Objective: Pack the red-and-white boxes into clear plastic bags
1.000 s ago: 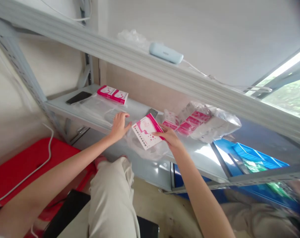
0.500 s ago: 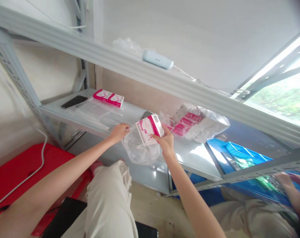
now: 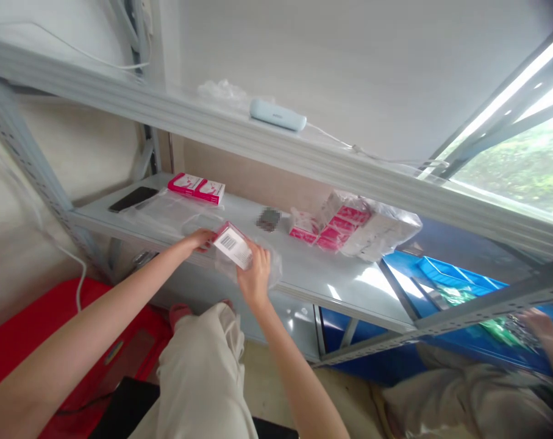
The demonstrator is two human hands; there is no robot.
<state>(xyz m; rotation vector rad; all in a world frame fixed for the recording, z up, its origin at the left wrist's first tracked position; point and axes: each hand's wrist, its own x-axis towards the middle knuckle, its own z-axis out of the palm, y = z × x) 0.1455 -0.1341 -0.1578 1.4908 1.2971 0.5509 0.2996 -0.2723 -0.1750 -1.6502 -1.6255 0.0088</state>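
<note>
Right hand [image 3: 255, 271] grips an oblong card box [image 3: 233, 245]; left hand [image 3: 200, 239] curls beside the box, hold unclear; filmy clear bag [image 3: 275, 266] below the box.

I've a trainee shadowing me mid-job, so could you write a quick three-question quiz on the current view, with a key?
1. What is in the grip of the person's right hand? A. a blue crate; B. a pink-and-white box; C. a red stool
2. True or false: the light-blue device lies on the upper shelf.
3. Fill in the blank: the white side of that box, turned toward the camera, bears a striped ____.

Key:
1. B
2. True
3. barcode
</note>
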